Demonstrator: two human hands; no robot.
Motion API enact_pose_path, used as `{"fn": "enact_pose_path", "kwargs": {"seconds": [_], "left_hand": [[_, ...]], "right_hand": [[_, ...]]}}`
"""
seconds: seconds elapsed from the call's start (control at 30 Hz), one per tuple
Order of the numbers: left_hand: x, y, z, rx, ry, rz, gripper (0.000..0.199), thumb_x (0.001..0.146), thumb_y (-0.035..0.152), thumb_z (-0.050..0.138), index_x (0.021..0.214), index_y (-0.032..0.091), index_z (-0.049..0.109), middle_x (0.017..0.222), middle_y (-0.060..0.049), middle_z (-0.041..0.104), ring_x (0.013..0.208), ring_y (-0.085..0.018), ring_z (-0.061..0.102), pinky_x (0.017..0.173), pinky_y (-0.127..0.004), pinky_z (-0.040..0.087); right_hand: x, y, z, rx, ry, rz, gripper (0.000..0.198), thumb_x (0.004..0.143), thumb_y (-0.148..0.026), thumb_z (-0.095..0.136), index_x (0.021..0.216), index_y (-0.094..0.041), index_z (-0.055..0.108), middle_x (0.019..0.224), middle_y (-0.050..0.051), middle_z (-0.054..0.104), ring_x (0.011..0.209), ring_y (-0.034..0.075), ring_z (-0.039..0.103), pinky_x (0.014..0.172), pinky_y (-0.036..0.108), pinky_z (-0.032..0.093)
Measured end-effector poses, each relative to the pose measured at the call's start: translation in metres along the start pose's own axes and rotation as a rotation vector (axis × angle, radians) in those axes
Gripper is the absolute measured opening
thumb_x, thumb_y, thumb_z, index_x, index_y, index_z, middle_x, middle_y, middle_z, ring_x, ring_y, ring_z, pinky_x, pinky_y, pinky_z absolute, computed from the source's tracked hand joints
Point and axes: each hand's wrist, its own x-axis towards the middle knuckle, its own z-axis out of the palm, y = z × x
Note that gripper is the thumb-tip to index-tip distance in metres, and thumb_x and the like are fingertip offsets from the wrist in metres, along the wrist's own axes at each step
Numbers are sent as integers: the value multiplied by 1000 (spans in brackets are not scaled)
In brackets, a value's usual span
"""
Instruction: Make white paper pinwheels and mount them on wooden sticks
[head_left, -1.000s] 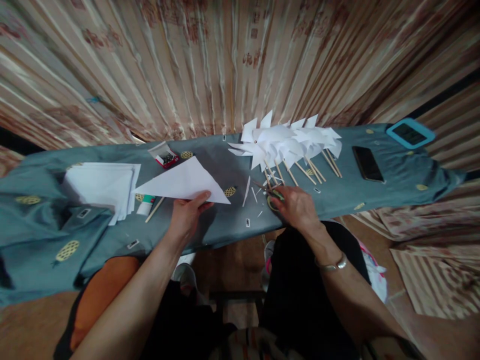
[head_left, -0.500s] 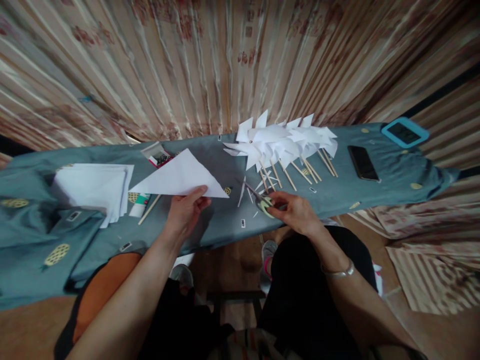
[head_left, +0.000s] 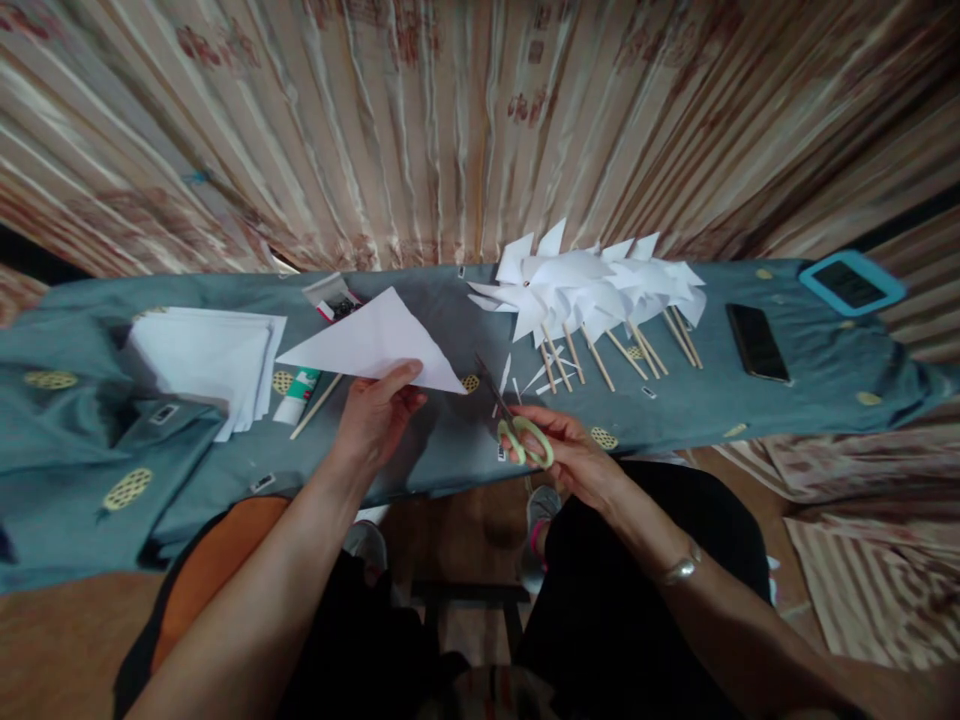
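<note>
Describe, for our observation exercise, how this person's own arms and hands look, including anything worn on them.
The left hand and right hand are gloveless. The left forearm shows no sleeve, watch or band. Around the right forearm, above the wrist, sits a shiny silver-coloured, metal-looking bracelet. Any sleeve farther up the right arm is too blurred to tell.

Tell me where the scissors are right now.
In the head view, the scissors are in the right hand, just right of centre, with the triangular paper to their left and scraps by their blades.
</note>
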Motion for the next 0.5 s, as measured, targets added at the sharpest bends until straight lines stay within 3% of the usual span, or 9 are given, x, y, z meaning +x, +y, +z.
{"fn": "enact_pose_path", "kwargs": {"seconds": [0.1, 0.27, 0.5], "left_hand": [[-2, -1, 0, 11, -16, -15, 20, 58, 11, 79, 75, 15, 67, 71, 2, 68, 59, -9, 60, 45, -16, 43], [-5, -5, 2, 45, -18, -50, 19, 57, 12, 79, 73, 13, 67, 68, 2, 67, 56, -8, 58, 46, -17, 44], [-9, -12, 6, 50, -12, -74, 18, 58, 11, 77, 73, 15, 68, 71, 2, 69, 59, -10, 60, 47, -18, 46]], "right_hand": [[1, 4, 5, -93, -31, -16, 47, 65, -44, 85, 103, -19, 73, 80, 3, 73, 65, 10, 64, 58, 21, 51], [4, 5, 9, -206, -85, -72, 52, 65, -49, 83, 107, -21, 73, 82, 2, 71, 69, 12, 62, 68, 27, 54], [6, 5, 9, -281, -77, -90, 48, 66, -47, 82, 107, -24, 73, 81, 0, 70, 69, 11, 60, 65, 25, 50]]}}
